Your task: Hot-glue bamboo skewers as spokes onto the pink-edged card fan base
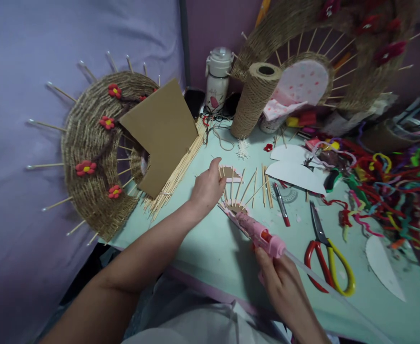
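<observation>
My right hand [281, 282] is wrapped around a pink hot glue gun [260, 234], with a long clear glue stick [331, 289] running out of its back. Its nozzle points at a small cardboard half-round [237, 209], from which thin wooden sticks [239, 184] spread like a fan. My left hand [208, 188] is closed at the fan's left side, its fingers at the outermost stick. The fingertips are partly hidden. Just behind the sticks lies another small cardboard piece with a pale edge [231, 174].
Left stand a twine-woven fan with red flowers [88, 129], cardboard [166, 134] and a stick bundle [179, 174]. Behind are a bottle [219, 81] and a twine spool [254, 102]. Rightward lie a pen [281, 204], scissors [326, 253], white half-rounds [296, 177] and coloured pipe cleaners [385, 191].
</observation>
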Tool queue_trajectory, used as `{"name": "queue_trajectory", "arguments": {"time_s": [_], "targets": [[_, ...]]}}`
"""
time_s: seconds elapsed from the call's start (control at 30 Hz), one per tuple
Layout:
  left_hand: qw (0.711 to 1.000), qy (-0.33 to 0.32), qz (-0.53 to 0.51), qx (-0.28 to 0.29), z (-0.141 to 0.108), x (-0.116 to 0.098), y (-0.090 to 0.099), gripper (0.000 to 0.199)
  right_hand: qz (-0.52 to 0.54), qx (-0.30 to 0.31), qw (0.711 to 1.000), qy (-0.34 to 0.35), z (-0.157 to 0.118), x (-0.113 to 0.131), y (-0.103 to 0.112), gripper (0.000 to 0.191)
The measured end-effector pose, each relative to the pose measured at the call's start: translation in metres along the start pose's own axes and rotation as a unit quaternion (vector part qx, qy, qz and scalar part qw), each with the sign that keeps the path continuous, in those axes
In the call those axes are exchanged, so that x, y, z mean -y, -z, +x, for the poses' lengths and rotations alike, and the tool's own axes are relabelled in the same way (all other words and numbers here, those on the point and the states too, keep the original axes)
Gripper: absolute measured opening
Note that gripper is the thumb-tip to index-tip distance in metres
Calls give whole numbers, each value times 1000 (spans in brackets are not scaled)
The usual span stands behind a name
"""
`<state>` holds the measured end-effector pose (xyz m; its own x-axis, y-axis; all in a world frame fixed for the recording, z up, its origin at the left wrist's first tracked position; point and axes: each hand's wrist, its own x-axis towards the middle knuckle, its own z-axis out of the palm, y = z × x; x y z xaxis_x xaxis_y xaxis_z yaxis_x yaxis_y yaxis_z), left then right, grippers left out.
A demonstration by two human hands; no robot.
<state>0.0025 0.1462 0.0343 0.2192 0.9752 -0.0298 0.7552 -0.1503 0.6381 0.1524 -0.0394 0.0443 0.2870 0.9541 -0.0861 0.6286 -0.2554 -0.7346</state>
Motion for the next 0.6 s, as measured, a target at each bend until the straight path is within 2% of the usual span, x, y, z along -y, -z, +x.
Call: {"name": "queue_trajectory", "arguments": {"time_s": [0.17,0.6], "targets": [[1000,16,-12,0,3,2,0,54,0,31,999,-12,-1,-4,0,60],[999,17,49,13,7,-1,-5,45,-1,31,1000,1,0,-8,1,56]]}}
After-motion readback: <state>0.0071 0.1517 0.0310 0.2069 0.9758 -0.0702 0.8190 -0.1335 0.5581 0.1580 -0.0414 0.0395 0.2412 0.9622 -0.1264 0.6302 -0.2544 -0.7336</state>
